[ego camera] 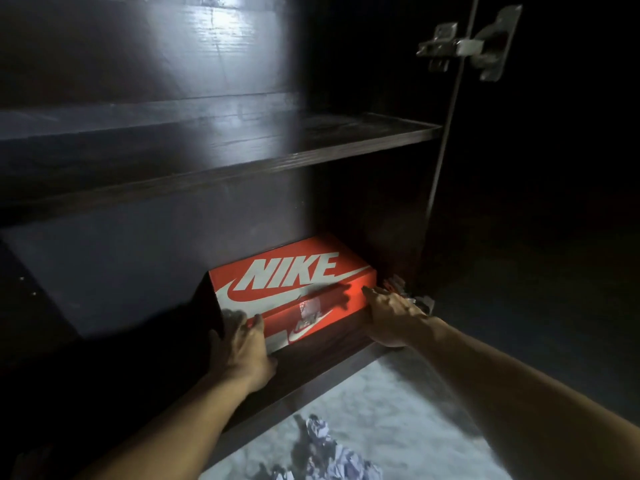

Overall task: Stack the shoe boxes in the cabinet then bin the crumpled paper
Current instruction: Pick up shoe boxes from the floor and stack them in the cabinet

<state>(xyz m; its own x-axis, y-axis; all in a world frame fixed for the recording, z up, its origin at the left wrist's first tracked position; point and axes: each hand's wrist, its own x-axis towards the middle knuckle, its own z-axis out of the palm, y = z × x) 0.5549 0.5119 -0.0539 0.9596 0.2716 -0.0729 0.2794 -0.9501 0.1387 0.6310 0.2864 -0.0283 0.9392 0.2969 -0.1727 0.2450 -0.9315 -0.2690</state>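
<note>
An orange Nike shoe box (294,282) lies flat on the bottom shelf of a dark wooden cabinet (242,150), at its right side. My left hand (242,344) grips the box's near left corner, fingers on the front face. My right hand (391,313) presses against the box's right end, fingers stretched along it. Several crumpled white paper balls (329,455) lie on the pale floor below the cabinet's front edge.
An empty shelf (311,140) runs above the box. The open cabinet door with a metal hinge (467,46) stands at the right. A second hinge (415,296) sits just behind my right hand. The bottom shelf to the left of the box is dark.
</note>
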